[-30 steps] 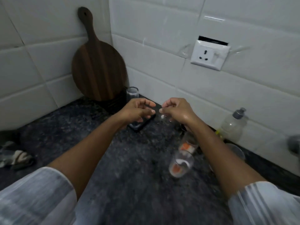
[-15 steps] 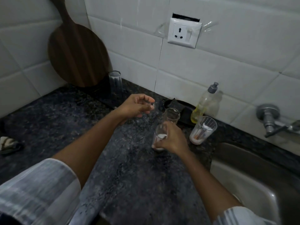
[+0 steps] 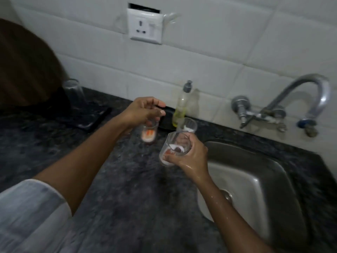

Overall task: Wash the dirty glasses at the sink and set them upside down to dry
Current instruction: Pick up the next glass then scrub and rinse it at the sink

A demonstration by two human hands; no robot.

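The dark speckled counter (image 3: 113, 179) runs along the white tiled wall, and the steel sink (image 3: 264, 179) is set into its right end, under the wall tap (image 3: 300, 99). At the counter's back left a round wooden board (image 3: 27, 70) leans on the wall, with an upturned glass (image 3: 73, 92) just beside it. A soap bottle (image 3: 181, 105) stands at the back edge. The right hand (image 3: 191, 154), wet, wraps its fingers around a tilted dirty glass (image 3: 175, 148) at the sink's left rim. The left hand (image 3: 144, 111) pinches the rim of an orange-stained glass (image 3: 148, 133) from above. A third glass (image 3: 187, 125) stands behind them.
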